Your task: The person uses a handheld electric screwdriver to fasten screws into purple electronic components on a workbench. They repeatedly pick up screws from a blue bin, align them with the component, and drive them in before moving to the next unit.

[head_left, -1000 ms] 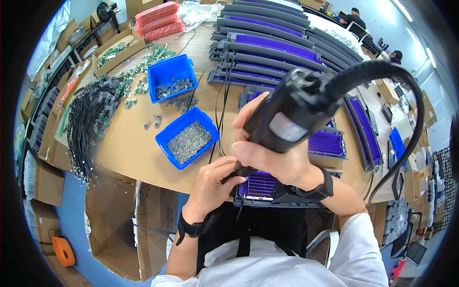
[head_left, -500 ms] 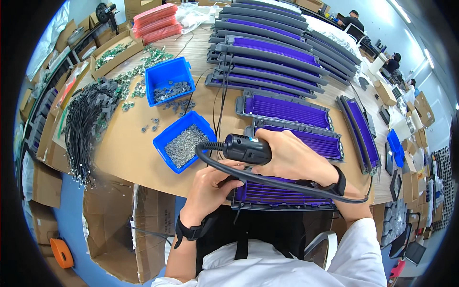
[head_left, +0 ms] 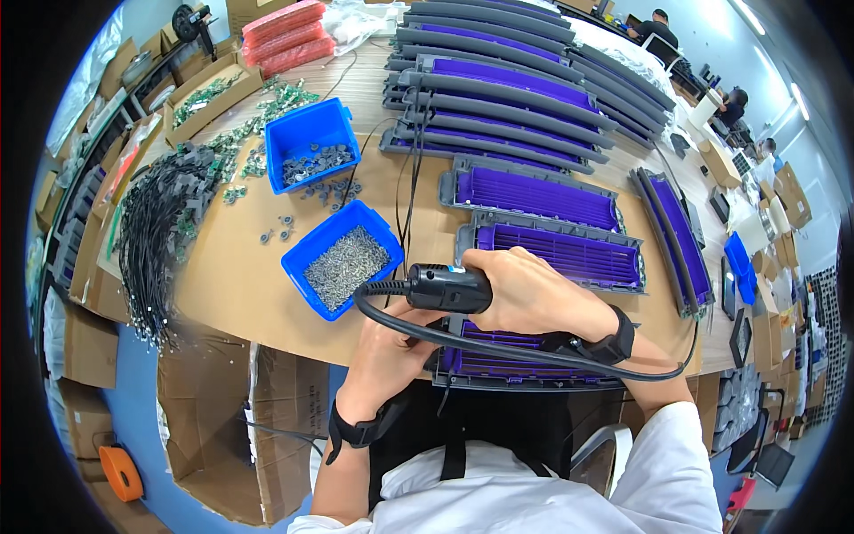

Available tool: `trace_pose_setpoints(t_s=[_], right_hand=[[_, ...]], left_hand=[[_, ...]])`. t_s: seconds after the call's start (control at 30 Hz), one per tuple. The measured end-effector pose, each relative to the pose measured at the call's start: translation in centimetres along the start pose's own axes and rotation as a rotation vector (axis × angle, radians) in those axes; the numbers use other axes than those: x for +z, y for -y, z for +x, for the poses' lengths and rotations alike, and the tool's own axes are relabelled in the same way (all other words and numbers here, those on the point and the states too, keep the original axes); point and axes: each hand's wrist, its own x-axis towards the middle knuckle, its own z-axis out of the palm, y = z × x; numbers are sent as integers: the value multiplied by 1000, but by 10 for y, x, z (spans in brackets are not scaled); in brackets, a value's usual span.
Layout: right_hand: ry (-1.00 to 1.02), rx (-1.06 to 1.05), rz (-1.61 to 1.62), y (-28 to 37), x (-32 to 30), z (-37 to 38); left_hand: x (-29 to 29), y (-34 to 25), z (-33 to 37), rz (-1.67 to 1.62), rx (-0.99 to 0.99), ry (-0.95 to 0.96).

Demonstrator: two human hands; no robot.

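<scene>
My right hand [head_left: 538, 289] is closed around a black electric screwdriver [head_left: 449, 287], which lies nearly level with its thick cable looping back below my wrist. Under both hands, at the table's near edge, is a dark grey panel with purple slats [head_left: 507, 365]. My left hand [head_left: 384, 356] is at that panel's left end, just below the screwdriver. Its fingers are drawn together and partly covered by the tool and cable, so what they pinch is hidden. The screwdriver's tip cannot be seen either. A blue bin of small screws [head_left: 342, 224] stands just beyond my left hand.
Another blue bin [head_left: 307, 132] holds grey round parts. Black wires [head_left: 147, 249] and green circuit boards [head_left: 283, 100] are heaped on the left. Two similar panels [head_left: 560, 254] lie beyond my right hand, with a large stack [head_left: 498, 84] behind. Boxes [head_left: 240, 392] stand below.
The screwdriver and my right hand have shifted slightly left and down. My left fingers are now more covered by the tool. The surroundings have shifted slightly in the picture.
</scene>
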Motion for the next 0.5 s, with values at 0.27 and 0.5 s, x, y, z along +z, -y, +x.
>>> trace_pose_setpoints(t_s=[0.27,0.5], right_hand=[[7,-26,32,-4,4,3],[21,-12,63,-2,1,2]], left_hand=[[3,3,-1,-87,23,-58],[0,-2,1,-22,45,-38]])
